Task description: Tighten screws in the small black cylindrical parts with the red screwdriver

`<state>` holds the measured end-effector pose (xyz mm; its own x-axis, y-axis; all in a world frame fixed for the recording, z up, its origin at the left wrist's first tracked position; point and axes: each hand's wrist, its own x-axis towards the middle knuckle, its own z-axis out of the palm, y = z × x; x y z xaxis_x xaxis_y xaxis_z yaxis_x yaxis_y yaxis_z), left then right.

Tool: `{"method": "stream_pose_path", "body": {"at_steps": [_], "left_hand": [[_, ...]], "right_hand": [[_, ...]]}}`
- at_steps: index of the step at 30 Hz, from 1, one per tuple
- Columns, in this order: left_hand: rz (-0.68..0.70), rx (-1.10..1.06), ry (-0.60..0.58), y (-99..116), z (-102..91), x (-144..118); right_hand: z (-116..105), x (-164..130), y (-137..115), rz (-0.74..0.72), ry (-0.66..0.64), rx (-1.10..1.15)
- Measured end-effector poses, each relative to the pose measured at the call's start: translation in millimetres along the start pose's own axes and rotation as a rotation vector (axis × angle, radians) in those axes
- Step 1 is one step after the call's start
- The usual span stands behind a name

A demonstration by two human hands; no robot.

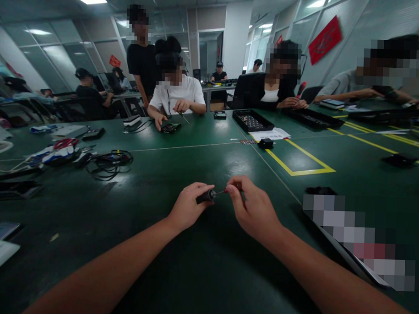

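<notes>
Screwdriver handle (pixel 205 196), black, cylindrical, gripped in left hand (pixel 188 207) just above green table (pixel 191 275), near its front centre. Fingers of left hand wrapped round handle; metal collar end pointing right. Thin red-tipped bit (pixel 223 192) pinched between thumb and forefinger of right hand (pixel 254 209), its near end at or in collar of handle; too small to tell whether seated. Both hands closed on their parts, close together, knuckles nearly touching. Both forearms bare, stretched forward over table.

Tangle of black cables (pixel 109 162) well to the left. Yellow taped rectangle (pixel 300 162) on table beyond right hand, small black box (pixel 265 143) at its far corner. Black parts tray (pixel 252 120) farther back beside white paper (pixel 272 134). Co-worker in white shirt (pixel 179 94) seated across table, hands on small circuit board (pixel 170 127).
</notes>
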<state>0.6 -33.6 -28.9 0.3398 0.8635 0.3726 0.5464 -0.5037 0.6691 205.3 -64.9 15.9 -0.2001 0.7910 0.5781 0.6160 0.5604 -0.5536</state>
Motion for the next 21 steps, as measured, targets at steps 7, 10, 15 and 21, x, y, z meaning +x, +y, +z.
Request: {"method": "stream_pose_path", "body": {"at_steps": [7,10,15,21], "left_hand": [[-0.029,-0.006,0.005,4.0,-0.8,0.8],[-0.023,-0.017,0.016,3.8,-0.9,0.7],[0.004,0.045,-0.075,3.1,-1.7,1.4],[-0.051,0.156,-0.154,16.7,3.4,18.6]], "right_hand": [[-2.8,2.7,0.4,0.041,0.052,-0.016],[-5.1,3.0,0.1,0.061,0.117,-0.003],[-10.8,1.6,-1.0,0.085,0.332,0.035],[-14.3,-2.2,-0.6,0.060,0.461,0.055]]}}
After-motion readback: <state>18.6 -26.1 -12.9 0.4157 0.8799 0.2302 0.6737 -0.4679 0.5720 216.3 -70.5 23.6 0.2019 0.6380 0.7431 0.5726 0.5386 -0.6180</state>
